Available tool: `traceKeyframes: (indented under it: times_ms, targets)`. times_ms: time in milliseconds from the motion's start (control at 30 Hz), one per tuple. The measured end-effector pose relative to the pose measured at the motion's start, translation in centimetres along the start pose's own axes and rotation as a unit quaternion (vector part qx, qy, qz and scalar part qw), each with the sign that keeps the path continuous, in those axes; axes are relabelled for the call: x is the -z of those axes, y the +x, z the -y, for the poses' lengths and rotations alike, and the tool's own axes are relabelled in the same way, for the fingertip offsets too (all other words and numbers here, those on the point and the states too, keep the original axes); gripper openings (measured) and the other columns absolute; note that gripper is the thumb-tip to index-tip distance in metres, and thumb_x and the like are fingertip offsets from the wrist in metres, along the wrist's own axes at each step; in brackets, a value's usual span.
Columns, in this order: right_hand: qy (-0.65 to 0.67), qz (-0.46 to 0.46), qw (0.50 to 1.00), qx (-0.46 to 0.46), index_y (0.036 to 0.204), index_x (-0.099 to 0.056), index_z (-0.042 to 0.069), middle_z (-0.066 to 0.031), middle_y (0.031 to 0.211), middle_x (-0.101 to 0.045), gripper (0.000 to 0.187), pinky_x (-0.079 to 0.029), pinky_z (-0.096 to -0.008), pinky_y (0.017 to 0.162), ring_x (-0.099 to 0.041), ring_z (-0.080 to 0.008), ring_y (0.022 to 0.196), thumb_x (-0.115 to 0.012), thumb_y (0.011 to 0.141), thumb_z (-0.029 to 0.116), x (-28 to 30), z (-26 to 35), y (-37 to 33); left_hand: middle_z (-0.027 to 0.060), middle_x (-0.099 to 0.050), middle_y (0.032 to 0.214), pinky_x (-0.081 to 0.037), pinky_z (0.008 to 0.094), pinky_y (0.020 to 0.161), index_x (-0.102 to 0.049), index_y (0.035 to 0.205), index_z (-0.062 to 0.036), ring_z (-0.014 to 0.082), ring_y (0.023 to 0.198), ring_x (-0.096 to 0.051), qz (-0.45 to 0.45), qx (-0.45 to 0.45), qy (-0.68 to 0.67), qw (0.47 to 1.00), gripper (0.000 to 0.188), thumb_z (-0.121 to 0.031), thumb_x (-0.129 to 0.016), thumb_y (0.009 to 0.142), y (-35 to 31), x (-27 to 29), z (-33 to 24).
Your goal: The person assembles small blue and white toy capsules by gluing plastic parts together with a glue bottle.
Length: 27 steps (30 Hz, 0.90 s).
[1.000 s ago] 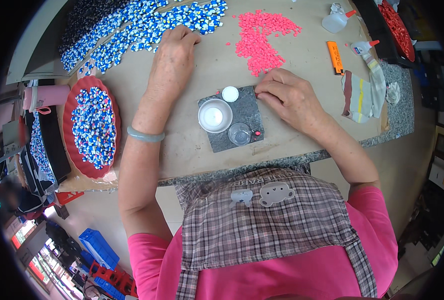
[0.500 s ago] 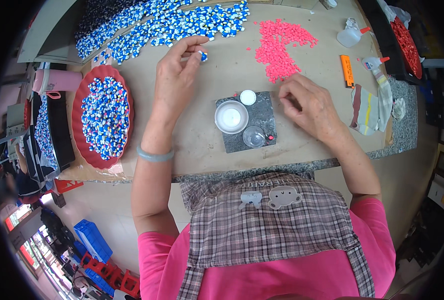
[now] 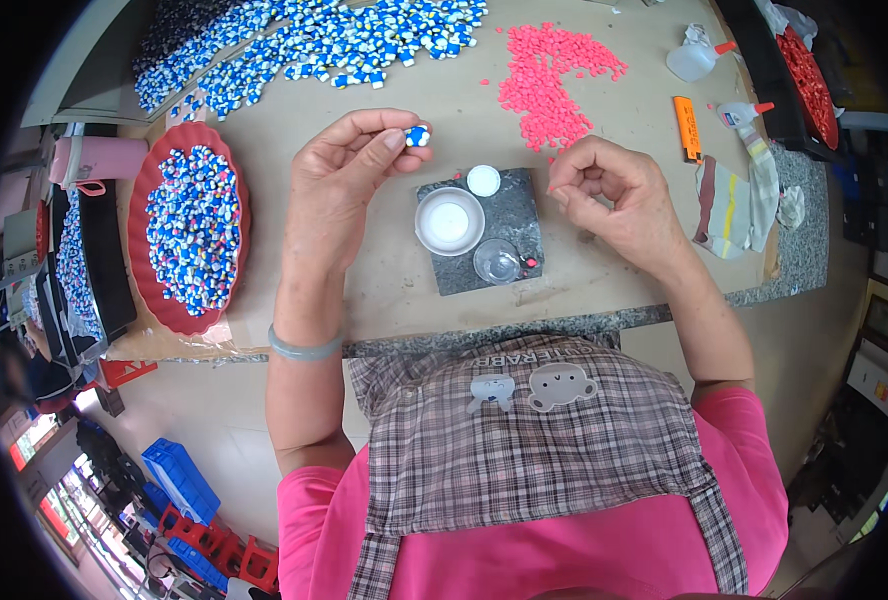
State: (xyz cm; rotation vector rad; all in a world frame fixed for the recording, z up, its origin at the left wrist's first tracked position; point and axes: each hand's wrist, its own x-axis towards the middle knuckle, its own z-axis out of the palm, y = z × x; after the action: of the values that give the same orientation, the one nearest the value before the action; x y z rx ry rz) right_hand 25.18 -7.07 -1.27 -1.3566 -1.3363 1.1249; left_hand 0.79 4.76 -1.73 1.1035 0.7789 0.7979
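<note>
My left hand (image 3: 349, 170) pinches a small blue-and-white piece (image 3: 417, 135) between thumb and fingertips, raised above the table. My right hand (image 3: 614, 195) hovers to the right of a dark stone slab (image 3: 519, 205), fingers curled together; whether they hold a tiny pink piece I cannot tell. On the slab stand a white round dish (image 3: 449, 221), a white cap (image 3: 483, 180) and a small clear cup (image 3: 497, 263). A pile of blue-and-white pieces (image 3: 314, 40) lies at the far edge, a pile of pink pieces (image 3: 549, 80) beside it.
A red oval tray (image 3: 144, 260) full of blue-and-white pieces sits at the left. At the right are an orange lighter (image 3: 686, 128), two glue bottles (image 3: 739, 112), a folded cloth (image 3: 729, 205) and a red tray (image 3: 809, 70). Blue crates (image 3: 179, 480) stand on the floor.
My left hand left the blue-and-white pile and drew back toward me carrying one piece. My right hand lifted off the slab and moved right.
</note>
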Motion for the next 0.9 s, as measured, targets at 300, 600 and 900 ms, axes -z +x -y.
traceKeyframes:
  times_ms: [300, 600, 900]
  targets:
    - [0.140, 0.095, 0.979, -0.114, 0.088, -0.057, 0.004, -0.0037, 0.081, -0.064, 0.015, -0.049, -0.0195, 0.059, -0.059, -0.0055, 0.067, -0.071, 0.086, 0.000, 0.1, 1.3, -0.3, 0.0113, -0.068, 0.104, -0.055, 0.0267, 0.080, -0.066, 0.114, 0.0029, 0.0149, 0.089, -0.066, 0.042, 0.008, -0.085, 0.995, 0.024, 0.004, -0.056, 0.092, -0.7, 0.1, -0.2]
    - [0.099, 0.163, 0.960, -0.204, 0.081, -0.050, 0.006, 0.0009, 0.071, -0.060, 0.021, -0.046, -0.0199, 0.051, -0.058, -0.0046, 0.060, -0.070, 0.086, -0.001, -1.1, 2.8, -0.5, 0.0123, -0.065, 0.105, -0.055, 0.0284, 0.084, -0.062, 0.114, 0.0046, 0.0202, 0.095, -0.068, 0.053, 0.003, -0.077, 0.996, 0.022, 0.002, -0.056, 0.093, -1.4, 0.3, -0.1]
    - [0.054, 0.166, 0.960, -0.218, 0.080, -0.044, 0.006, 0.0004, 0.069, -0.057, 0.026, -0.045, -0.0208, 0.051, -0.056, -0.0046, 0.059, -0.068, 0.086, -0.003, -1.9, 3.4, -0.4, 0.0103, -0.067, 0.104, -0.049, 0.0250, 0.079, -0.063, 0.111, 0.0008, 0.0142, 0.091, -0.063, 0.039, -0.032, 0.007, 0.999, 0.022, 0.000, -0.064, 0.089, -2.5, 1.0, 0.3]
